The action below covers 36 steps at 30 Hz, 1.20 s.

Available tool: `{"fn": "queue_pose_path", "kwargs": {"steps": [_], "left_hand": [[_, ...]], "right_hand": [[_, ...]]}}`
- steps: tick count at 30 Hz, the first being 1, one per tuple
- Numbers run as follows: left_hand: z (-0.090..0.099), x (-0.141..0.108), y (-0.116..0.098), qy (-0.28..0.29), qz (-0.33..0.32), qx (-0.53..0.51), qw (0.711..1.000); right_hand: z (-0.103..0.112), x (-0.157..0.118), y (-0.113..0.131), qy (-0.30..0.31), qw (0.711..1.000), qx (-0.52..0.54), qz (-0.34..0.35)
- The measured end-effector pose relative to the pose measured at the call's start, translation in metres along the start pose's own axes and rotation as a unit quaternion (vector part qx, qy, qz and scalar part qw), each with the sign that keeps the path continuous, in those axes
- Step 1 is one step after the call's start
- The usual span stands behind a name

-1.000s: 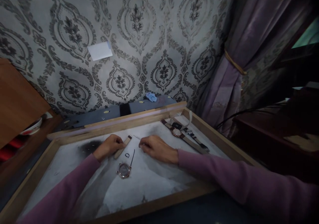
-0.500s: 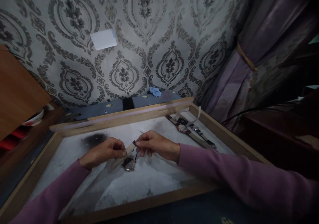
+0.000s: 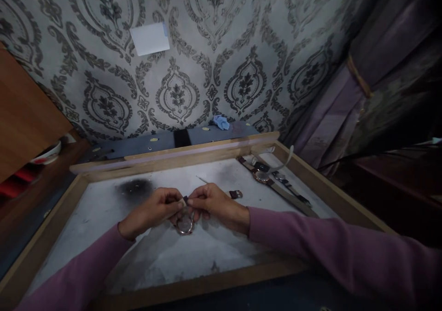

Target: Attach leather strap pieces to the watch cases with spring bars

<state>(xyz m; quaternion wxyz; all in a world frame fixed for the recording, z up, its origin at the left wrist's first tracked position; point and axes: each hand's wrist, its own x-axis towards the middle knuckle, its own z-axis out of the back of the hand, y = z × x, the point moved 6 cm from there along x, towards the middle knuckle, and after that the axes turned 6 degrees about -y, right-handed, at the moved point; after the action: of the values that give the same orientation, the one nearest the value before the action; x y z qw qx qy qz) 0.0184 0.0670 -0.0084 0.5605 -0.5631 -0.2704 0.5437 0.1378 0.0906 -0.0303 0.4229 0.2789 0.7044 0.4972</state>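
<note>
1. Head view: the short beige watch strap with a dark-brown end is pinched between the fingertips of the left hand and right hand, near the tray's middle.
2. At six o'clock from it sits the round, rose-gold-rimmed watch case; whether any fingers touch it is hidden.
3. The strap could slip, I judge, since little of it shows between the fingers; dim light could make a misalignment easy.
4. A sleeve or knuckle could nudge the thin, pale, pointed rod at one o'clock, or the dark-brown strap piece with a metal buckle at three.
5. Watches with brown, black and pale straps lie at two o'clock.
6. All rest in the shallow, wooden-framed, white-based tray, smudged black at ten.
7. Beyond: grey damask wallpaper at twelve, mauve tied curtain at two.
</note>
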Motion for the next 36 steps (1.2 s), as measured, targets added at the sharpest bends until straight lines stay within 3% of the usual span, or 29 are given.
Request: {"fn": "queue_pose_path", "kwargs": {"steps": [15, 18, 23, 29, 36], "left_hand": [[0.010, -0.003, 0.004, -0.013, 0.016, -0.023, 1.000], [0.011, -0.003, 0.006, -0.016, 0.022, -0.025, 0.999], [0.018, -0.003, 0.005, -0.051, 0.024, -0.034, 0.998], [0.022, -0.006, 0.001, -0.080, 0.026, -0.036, 0.996], [0.019, -0.006, 0.002, -0.050, 0.009, -0.062, 0.997]], "right_hand": [[-0.004, 0.002, -0.006, 0.076, 0.996, 0.047, 0.006], [-0.004, 0.001, -0.007, 0.085, 0.993, 0.078, -0.027], [-0.008, -0.005, -0.001, 0.109, 0.962, 0.212, -0.137], [-0.007, -0.008, 0.016, 0.142, 0.932, 0.311, -0.121], [-0.007, -0.015, 0.025, 0.198, 0.900, 0.369, -0.117]]}}
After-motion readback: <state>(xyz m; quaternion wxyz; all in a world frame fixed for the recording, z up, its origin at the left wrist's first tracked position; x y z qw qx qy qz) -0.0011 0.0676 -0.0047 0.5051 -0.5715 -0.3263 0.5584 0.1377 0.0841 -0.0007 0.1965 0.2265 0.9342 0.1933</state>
